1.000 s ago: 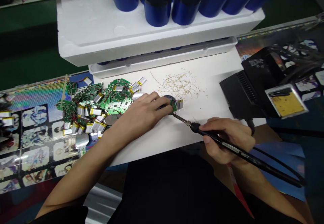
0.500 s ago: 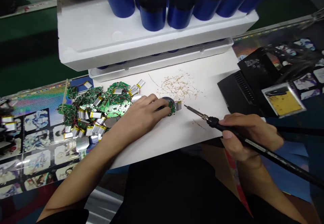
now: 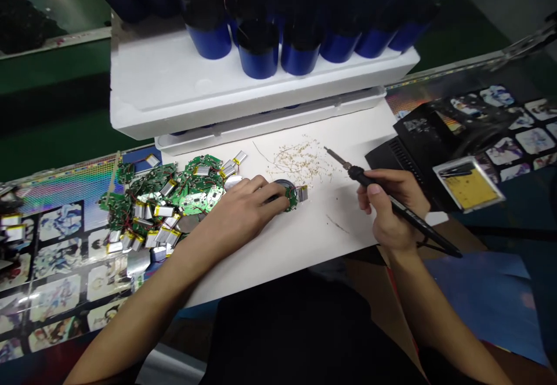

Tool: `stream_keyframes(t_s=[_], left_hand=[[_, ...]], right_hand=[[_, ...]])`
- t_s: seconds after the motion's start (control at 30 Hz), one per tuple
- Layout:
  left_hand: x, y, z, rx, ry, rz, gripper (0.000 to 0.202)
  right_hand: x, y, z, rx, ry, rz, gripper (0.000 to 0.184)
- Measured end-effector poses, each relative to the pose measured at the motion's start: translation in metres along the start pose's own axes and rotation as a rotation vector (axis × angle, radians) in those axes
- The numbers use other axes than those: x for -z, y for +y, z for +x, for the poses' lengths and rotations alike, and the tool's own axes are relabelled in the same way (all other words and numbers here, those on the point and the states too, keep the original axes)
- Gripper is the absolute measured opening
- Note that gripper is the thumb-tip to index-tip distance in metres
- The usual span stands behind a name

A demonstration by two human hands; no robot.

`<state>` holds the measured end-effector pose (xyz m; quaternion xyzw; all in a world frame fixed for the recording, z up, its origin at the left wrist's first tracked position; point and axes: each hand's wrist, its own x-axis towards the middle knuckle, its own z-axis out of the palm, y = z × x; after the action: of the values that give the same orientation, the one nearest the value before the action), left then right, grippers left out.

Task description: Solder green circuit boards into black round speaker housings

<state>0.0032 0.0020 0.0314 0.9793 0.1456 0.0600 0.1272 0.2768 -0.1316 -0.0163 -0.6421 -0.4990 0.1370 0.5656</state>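
Observation:
In my right hand (image 3: 394, 205) is a black soldering iron (image 3: 363, 177), its metal tip pointing up and left over the white board. My left hand (image 3: 250, 205) rests on the white work surface, its curled fingers on a green circuit board (image 3: 290, 198) that sits in a dark round rim. The fingers hide much of this board. A small silver battery (image 3: 301, 193) sticks out at the board's right side. Left of that hand lies a heap of green circuit boards (image 3: 161, 182), with several silver batteries (image 3: 164, 211) among them.
Cream-coloured crumbs and thin wire bits (image 3: 304, 162) lie beyond my hands. Dark blue cups (image 3: 259, 54) stand on a white foam tray (image 3: 174, 95) at the back. On the right are a black box-shaped unit (image 3: 400, 153) and a yellow sponge tray (image 3: 467, 185).
My right hand has moved the soldering iron up and away from the battery, and its tip is now over the crumbs' right side. My left hand stays on the circuit board. The camera view has shifted slightly.

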Motion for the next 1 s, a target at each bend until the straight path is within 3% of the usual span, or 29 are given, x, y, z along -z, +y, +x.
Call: stream_keyframes(t_s=[0.13, 0.4, 0.77, 1.0], left_hand=[[0.000, 0.000, 0.000, -0.001, 0.003, -0.003, 0.024], [0.000, 0.001, 0.001, 0.002, 0.018, -0.007, 0.023], [-0.002, 0.000, 0.001, 0.013, 0.025, -0.017, 0.018], [-0.007, 0.000, 0.001, 0.000, 0.076, 0.006, 0.017]], right_hand=[[-0.018, 0.009, 0.011, -0.111, -0.053, 0.163, 0.020], [-0.034, 0.025, 0.016, -0.144, -0.192, 0.046, 0.032], [-0.034, 0.027, 0.016, -0.119, -0.209, -0.004, 0.030], [-0.030, 0.036, 0.008, -0.047, -0.101, 0.008, 0.028]])
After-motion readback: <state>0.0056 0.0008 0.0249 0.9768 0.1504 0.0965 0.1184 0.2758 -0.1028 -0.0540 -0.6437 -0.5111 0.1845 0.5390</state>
